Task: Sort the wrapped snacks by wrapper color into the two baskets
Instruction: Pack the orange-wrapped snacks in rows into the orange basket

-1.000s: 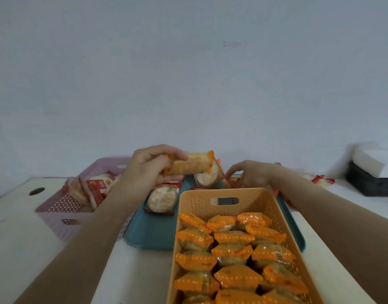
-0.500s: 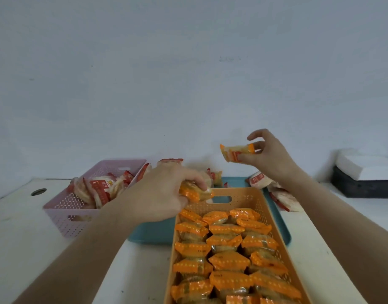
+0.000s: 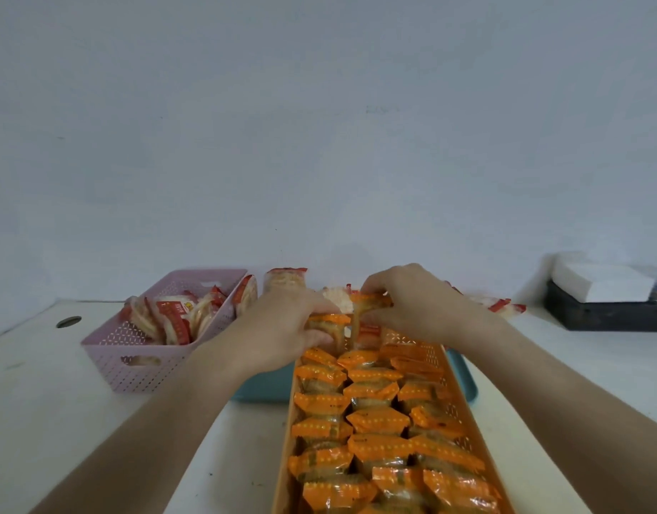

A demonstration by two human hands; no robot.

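Both hands were together over the far end of the orange basket [image 3: 468, 413]. The left hand [image 3: 282, 328] had its fingers curled round an orange-wrapped snack [image 3: 327, 320], held just above the basket's far row. The right hand [image 3: 412, 302] pinched a second orange snack [image 3: 371, 301] at its top edge, close beside the left hand's fingertips. That snack's lower part hung between the two hands and was blurred, so I couldn't tell whether it touched the row below. Directly under and nearer than both grips, packed orange snacks [image 3: 375, 421] filled the basket in roughly three rows, right up to the near edge of view. Left of the left hand's grip sat the pink basket [image 3: 141, 365], holding red-wrapped snacks [image 3: 175, 317] that leaned against each other. Just behind the left hand's knuckles one upright red snack [image 3: 285, 280] stood. Beyond the right wrist, off to the right, a few loose red snacks [image 3: 505, 307] lay. The teal tray [image 3: 264, 387] showed below the left wrist and again under the right forearm, with the orange basket's far end over it. All of this sat on a white table [image 3: 41, 402], with a round hole [image 3: 68, 322] far left of the grips. Far right was a dark box [image 3: 609, 317] with white sheets [image 3: 601, 283] on top.
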